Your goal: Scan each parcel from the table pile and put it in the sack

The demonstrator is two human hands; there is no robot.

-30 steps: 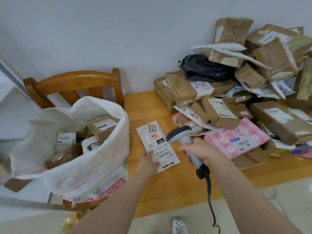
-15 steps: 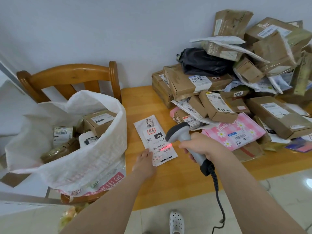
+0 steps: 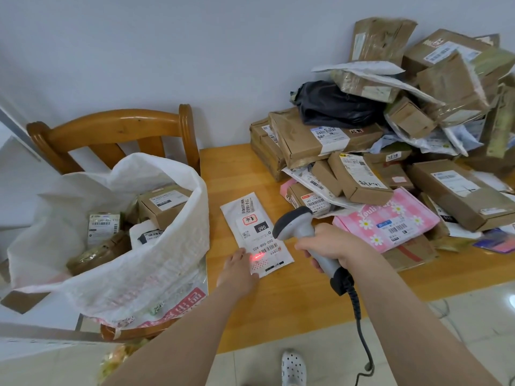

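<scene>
Now gripping the scanner (image 3: 295, 222) in the right hand (image 3: 331, 246), fingers curled tight round the grey handle, head aimed down and left at the mailer (image 3: 256, 232). Touching that mailer's near left corner with the left hand (image 3: 239, 270), fingers straight and low, curled round nothing.

Flat on the counter (image 3: 306, 288), label up, between sack (image 3: 156, 263) and pile (image 3: 362, 140), touching neither: the white mailer, with a red glow (image 3: 257, 257) on its barcode just beside the left hand.

To the left, propped on a wooden chair (image 3: 111, 126) against the counter's edge: the white woven sack, mouth wide, with a labelled box (image 3: 164, 207) and other parcels inside.

To the right, heaped against the wall: brown boxes, white and grey bags, one black bag (image 3: 334, 104) near the top, a pink parcel (image 3: 390, 218) with daisies at the front, just beside the right hand.

Hanging from the scanner's butt past the counter's edge: a dark cable (image 3: 362, 330). On the tiled floor below, a white perforated shoe (image 3: 292, 367).
</scene>
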